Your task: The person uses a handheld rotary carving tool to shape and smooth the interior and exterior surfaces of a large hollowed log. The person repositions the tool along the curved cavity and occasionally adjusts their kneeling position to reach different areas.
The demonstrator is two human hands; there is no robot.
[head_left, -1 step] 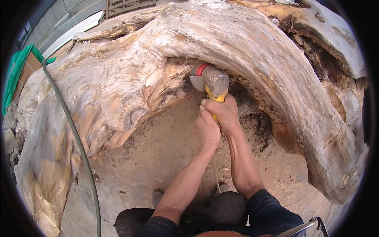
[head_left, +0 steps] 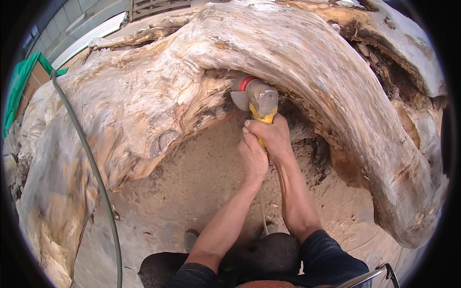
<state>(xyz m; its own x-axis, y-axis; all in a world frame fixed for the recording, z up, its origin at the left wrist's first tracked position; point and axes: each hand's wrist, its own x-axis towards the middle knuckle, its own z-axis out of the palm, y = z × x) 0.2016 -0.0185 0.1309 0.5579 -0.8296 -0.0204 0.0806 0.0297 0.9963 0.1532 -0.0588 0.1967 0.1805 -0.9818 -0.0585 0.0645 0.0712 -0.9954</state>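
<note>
Both hands are wrapped round a yellow and grey angle grinder at the middle of the view. My right hand grips its body just behind the metal gear head. Lower and to the left, my left hand is closed round the rear of the handle, its fingers partly hidden. The grinder's disc, with a red ring and grey guard, is up against the hollow underside of a big weathered log. Where exactly the disc meets the wood is hidden. A pale cord hangs from the tool toward my feet.
A grey-green hose runs down over the log's left part. Dusty ground lies under the arch. More rough wood is at the upper right. A box with green cloth stands far left, and a wooden pallet is behind.
</note>
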